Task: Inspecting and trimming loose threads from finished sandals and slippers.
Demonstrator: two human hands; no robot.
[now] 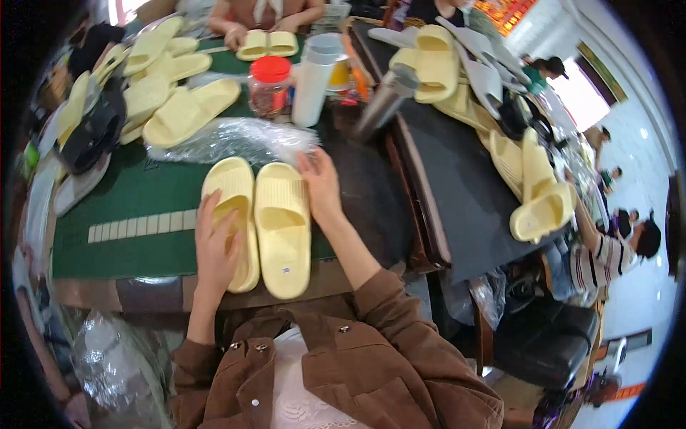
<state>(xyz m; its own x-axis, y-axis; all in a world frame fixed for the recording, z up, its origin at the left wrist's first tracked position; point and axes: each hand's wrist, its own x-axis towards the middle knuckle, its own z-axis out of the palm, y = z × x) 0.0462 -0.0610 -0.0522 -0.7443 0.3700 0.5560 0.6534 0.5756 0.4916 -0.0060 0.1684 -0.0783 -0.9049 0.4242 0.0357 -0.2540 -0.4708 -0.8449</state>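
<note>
Left hand (216,247) covers the left slipper (232,214) — fingers flat; right hand (319,184) fingers spread against right slipper (283,227).

Left slipper's (232,214) strap under the left hand (214,247), distant people at right blurred

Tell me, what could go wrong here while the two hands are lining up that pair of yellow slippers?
1. The heels of the pair of yellow slippers hang over the near edge of the green mat; a nudge from the left hand might tip them off.
2. The right hand touches the clear plastic bag; dragging it might disturb the red-lidded jar behind.
3. The loose slipper pile nearby could get mixed in.
</note>
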